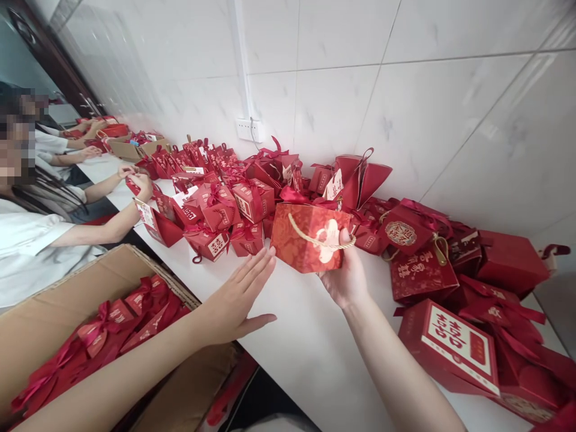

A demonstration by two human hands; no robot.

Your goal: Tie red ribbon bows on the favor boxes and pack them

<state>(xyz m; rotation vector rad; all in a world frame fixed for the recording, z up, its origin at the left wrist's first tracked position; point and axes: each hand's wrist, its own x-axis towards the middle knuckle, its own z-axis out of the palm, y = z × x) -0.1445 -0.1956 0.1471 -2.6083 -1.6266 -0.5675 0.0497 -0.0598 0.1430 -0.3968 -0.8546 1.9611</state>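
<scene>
My right hand (344,276) grips a red patterned gift box (308,237) with a gold rope handle and a pale tag, holding it from below just above the white table (310,348). My left hand (238,297) is open, fingers stretched flat and together, hovering a little left of the box without touching it.
Many red gift boxes with ribbons (225,204) crowd the table along the tiled wall, with larger ones at the right (450,342). A cardboard carton (67,306) with ribboned red boxes stands at lower left. Other people (36,240) handle boxes at the far left.
</scene>
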